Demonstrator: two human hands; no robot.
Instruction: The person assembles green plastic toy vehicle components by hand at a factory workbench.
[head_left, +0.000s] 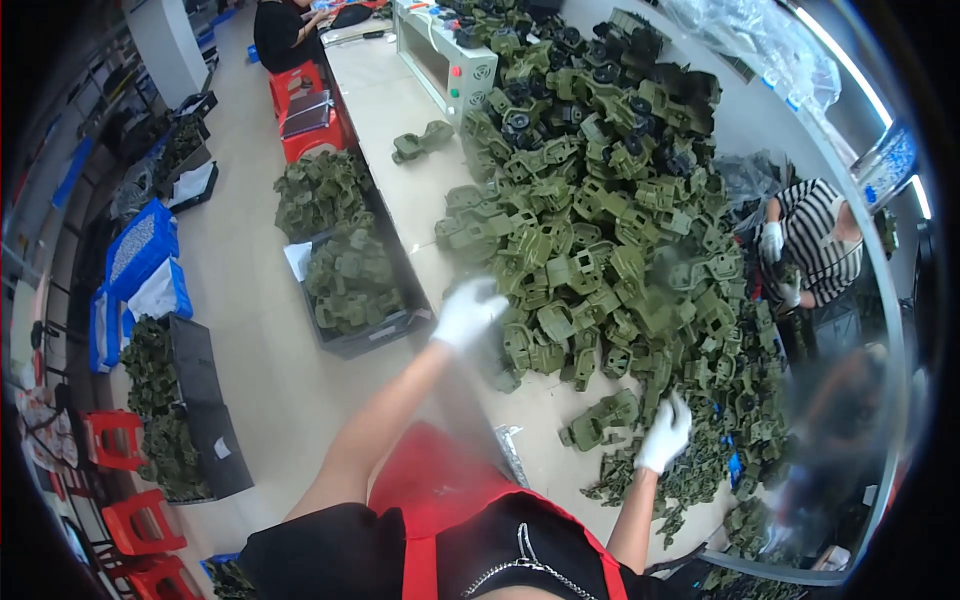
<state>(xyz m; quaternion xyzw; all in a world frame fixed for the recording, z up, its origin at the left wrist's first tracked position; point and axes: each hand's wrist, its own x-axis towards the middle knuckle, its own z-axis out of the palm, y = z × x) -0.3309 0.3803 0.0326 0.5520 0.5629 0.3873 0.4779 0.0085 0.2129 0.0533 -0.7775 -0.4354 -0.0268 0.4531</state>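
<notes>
My left hand [470, 312], in a white glove, is over the table's near edge at the left side of a large heap of olive-green plastic toy vehicle bodies [585, 265]. It is slightly blurred; its fingers look apart, and I see nothing held. My right hand [665, 437], also white-gloved, reaches to the heap's near right side, where small green plastic parts [690, 480] lie. Its fingertips blend into the parts, so their grip is unclear. Just left of it, a single green vehicle body [602, 419] lies on the pale tabletop [545, 400].
Bins of green parts [365, 340] stand left of the table, with more bins [215, 400] farther left. Red stools [140, 525] stand on the floor. A grey machine [445, 60] sits on the table's far end. A person in stripes [820, 240] works across the heap; another sits far away.
</notes>
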